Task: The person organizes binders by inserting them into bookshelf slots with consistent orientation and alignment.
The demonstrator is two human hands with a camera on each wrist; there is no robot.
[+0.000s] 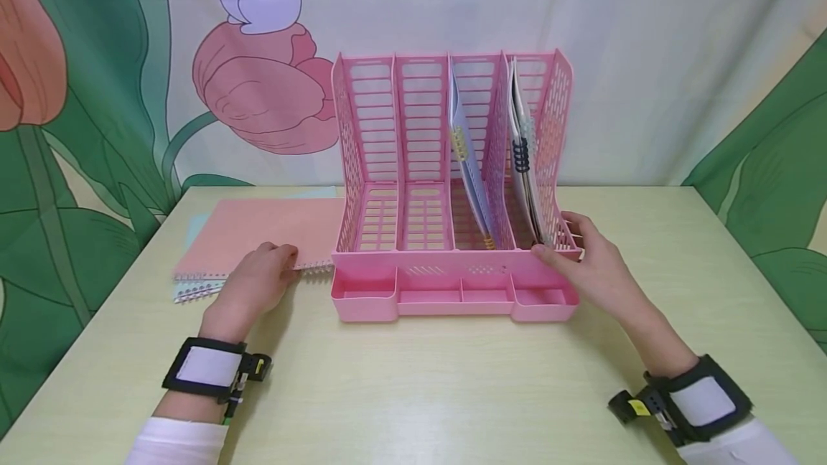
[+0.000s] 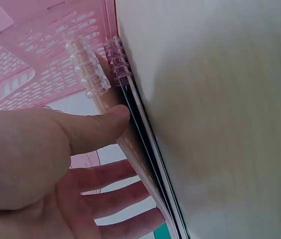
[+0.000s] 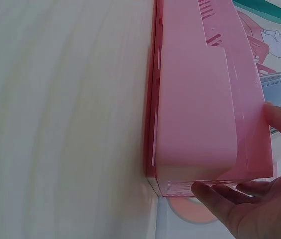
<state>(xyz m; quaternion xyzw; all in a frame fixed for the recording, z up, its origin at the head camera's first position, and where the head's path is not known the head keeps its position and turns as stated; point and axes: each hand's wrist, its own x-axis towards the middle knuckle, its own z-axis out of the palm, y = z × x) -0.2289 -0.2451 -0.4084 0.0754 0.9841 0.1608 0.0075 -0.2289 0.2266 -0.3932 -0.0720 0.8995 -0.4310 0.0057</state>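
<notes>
My left hand is at the front edge of a pink spiral notebook, the top one of a small stack left of the rack. In the left wrist view, the thumb lies at the notebook's coil-bound edge and the fingers reach over its cover, pinching it. Beneath it, a dark-edged notebook lies flat on the table. A pink file rack stands upright in the middle. My right hand grips its right front corner, thumb over the front lip and fingers along the side wall.
In the rack's third compartment leans a blue notebook. Several coil-bound notebooks stand in the rightmost one. Shallow trays run along the rack's front. Behind the table hangs a printed curtain.
</notes>
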